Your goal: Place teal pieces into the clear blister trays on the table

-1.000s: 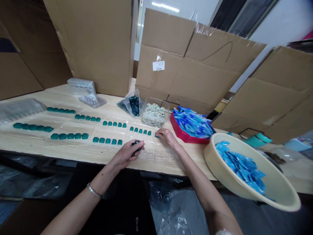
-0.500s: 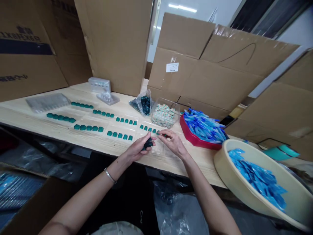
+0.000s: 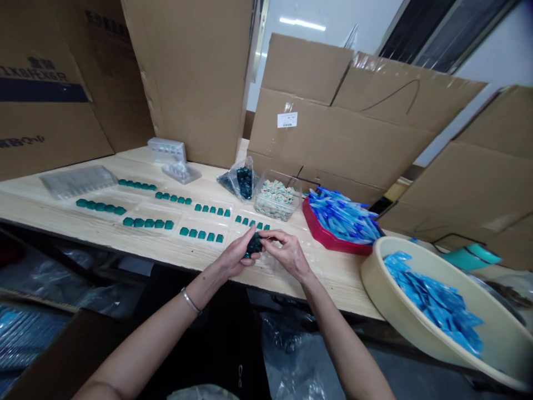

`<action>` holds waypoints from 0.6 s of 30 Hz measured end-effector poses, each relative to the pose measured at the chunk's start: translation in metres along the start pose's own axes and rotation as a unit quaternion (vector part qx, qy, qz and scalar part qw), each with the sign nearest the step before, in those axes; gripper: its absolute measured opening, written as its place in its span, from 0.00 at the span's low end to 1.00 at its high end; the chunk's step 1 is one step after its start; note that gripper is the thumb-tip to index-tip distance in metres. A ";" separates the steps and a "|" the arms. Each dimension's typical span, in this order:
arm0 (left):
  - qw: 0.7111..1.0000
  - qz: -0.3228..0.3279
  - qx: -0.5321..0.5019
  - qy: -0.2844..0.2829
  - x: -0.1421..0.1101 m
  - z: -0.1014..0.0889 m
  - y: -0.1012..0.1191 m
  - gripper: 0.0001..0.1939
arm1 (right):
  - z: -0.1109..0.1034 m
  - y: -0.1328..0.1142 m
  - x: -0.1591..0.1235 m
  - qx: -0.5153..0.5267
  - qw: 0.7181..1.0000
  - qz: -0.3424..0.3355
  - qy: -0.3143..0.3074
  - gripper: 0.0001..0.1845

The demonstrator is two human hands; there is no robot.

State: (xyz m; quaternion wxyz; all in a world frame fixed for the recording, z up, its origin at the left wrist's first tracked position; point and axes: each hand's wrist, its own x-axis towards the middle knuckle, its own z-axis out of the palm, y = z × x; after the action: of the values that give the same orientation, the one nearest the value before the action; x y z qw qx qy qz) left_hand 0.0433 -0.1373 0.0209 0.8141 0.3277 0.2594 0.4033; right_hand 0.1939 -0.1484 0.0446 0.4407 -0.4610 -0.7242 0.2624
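My left hand (image 3: 234,257) is cupped around a small bunch of dark teal pieces (image 3: 254,244) just above the table's front edge. My right hand (image 3: 286,253) meets it from the right, its thumb and fingers pinched at that same bunch. Right behind both hands lies a clear plastic tray (image 3: 250,221) with a short row of teal pieces in it. More clear trays with teal rows (image 3: 146,223) stretch away to the left along the wooden table (image 3: 125,244).
Behind the trays are a clear bag of dark teal pieces (image 3: 242,180), a clear tub of small speckled items (image 3: 277,198) and a red tray of blue sachets (image 3: 341,219). A cream bowl of blue sachets (image 3: 433,303) overhangs at right. Cardboard boxes (image 3: 353,128) wall the back.
My right hand has come back from the tray's row to my left hand and now pinches at the bunch held there. The view has swung a little to the left.
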 end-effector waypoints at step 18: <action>0.983 0.040 0.178 -0.026 -0.007 0.009 0.007 0.18 | -0.011 0.004 0.004 0.101 0.994 0.035 -0.035 0.14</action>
State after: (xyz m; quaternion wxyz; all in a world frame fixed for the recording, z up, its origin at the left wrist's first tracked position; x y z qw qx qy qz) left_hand 0.0417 -0.1428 0.0330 0.7321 0.4882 0.2924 0.3745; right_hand 0.2046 -0.1435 0.0475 0.4500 -0.4302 -0.6920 0.3653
